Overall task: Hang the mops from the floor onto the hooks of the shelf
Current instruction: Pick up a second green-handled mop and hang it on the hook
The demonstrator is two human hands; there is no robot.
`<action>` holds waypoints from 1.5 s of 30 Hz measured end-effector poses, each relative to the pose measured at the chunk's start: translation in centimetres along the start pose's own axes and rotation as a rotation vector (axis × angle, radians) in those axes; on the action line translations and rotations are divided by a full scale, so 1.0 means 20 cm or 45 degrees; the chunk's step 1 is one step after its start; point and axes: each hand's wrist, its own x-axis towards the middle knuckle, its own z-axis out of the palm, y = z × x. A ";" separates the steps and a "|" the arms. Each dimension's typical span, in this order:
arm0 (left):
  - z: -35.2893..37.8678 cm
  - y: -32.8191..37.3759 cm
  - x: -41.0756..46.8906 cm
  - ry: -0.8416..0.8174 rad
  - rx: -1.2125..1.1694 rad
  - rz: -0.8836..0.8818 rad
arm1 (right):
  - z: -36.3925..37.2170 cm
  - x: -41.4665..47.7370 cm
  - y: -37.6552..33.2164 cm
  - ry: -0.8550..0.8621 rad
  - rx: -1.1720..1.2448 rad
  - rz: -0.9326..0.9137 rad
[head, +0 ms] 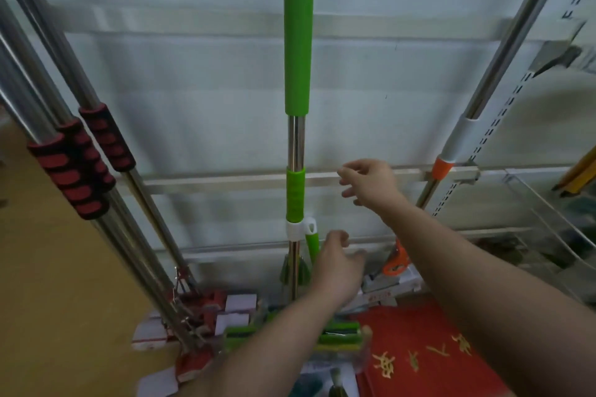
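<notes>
Our right hand [371,185] spreads loose fingers, holding nothing, just right of the green-handled mop [296,126]. Our left hand [337,264], fingers half curled and empty, hovers beside its lower shaft, which stands upright against the shelf [225,182].

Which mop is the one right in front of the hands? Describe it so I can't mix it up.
Against the pale back wall, between the red-gripped poles on the left and the orange-collared pole on the right, stands the green mop. It alone has bright green sleeves and a white clip on its chrome pole.
</notes>
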 end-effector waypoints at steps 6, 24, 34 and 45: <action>0.29 -0.28 0.18 0.012 -0.043 -0.277 | 0.10 0.20 0.41 -0.120 -0.058 0.132; 0.59 -0.92 0.71 0.358 -0.252 -0.654 | 0.55 0.56 1.07 -0.495 -0.391 0.128; 0.65 -0.96 0.73 0.323 -0.132 -0.559 | 0.48 0.55 1.16 -0.461 -0.310 0.088; 0.85 -0.80 0.62 0.202 -0.064 -0.456 | 0.12 0.48 1.24 -0.432 -0.231 0.153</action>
